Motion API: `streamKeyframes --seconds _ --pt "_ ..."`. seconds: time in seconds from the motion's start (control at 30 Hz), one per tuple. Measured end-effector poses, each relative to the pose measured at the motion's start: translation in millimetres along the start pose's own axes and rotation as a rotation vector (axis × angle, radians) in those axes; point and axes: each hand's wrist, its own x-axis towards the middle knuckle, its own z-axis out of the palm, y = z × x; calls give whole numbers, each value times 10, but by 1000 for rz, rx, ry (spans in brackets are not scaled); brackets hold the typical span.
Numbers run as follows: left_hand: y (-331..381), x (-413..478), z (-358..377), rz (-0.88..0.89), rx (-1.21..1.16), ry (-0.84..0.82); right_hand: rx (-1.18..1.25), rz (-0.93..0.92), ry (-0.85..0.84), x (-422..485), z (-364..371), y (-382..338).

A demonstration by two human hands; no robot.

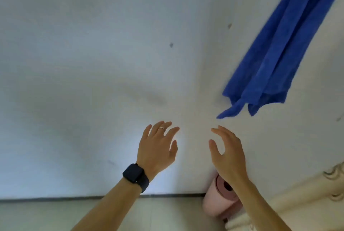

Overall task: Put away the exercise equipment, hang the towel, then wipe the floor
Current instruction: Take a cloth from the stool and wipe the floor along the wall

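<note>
Hands first: your left hand [158, 147] is raised in front of the wall [83, 63] with its fingers spread and nothing in it, a ring [161, 128] on one finger and a dark watch [134, 173] on the wrist. Your right hand [226, 153] is up beside it, also empty, fingers loosely curved and thumb out, the two hands apart with bare wall between them.

Above and to the right of your right hand the blue towel [283, 48] hangs against the wall. Its long axis runs on a slant in this view, from the upper right corner of the picture down toward the lower left, and its loose lower corners point down toward your right fingertips without touching them. Its upper end runs out of the picture, so you cannot see what holds it.

Below your right forearm a rolled pink mat [217, 204] stands on end on the floor [46, 216], against the wall, its open spiral end facing up.
</note>
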Motion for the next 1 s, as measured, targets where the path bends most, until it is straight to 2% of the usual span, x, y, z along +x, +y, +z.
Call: streamKeyframes --seconds 0.13,0.27,0.43,0.57,0.83,1.0 --pt "-532 -957 89 -272 0 -236 -109 -122 -420 -443 643 -182" --pt "-938 -1910 -118 -557 -14 -302 -198 -316 -621 -892 1148 -706" --pt "-1229 -3145 -658 -822 8 -233 -170 -574 -744 -1568 1607 -1517" --pt "-1285 -4495 -1256 -1064 52 -150 -113 -790 -877 -2598 1864 -2309" --pt "-664 -7173 -2265 -1515 70 4 -101 -1234 -1138 -4993 1983 -3342" --pt "-104 -8386 -2733 -1770 106 109 -20 -1404 -1258 -6215 1976 -3809"
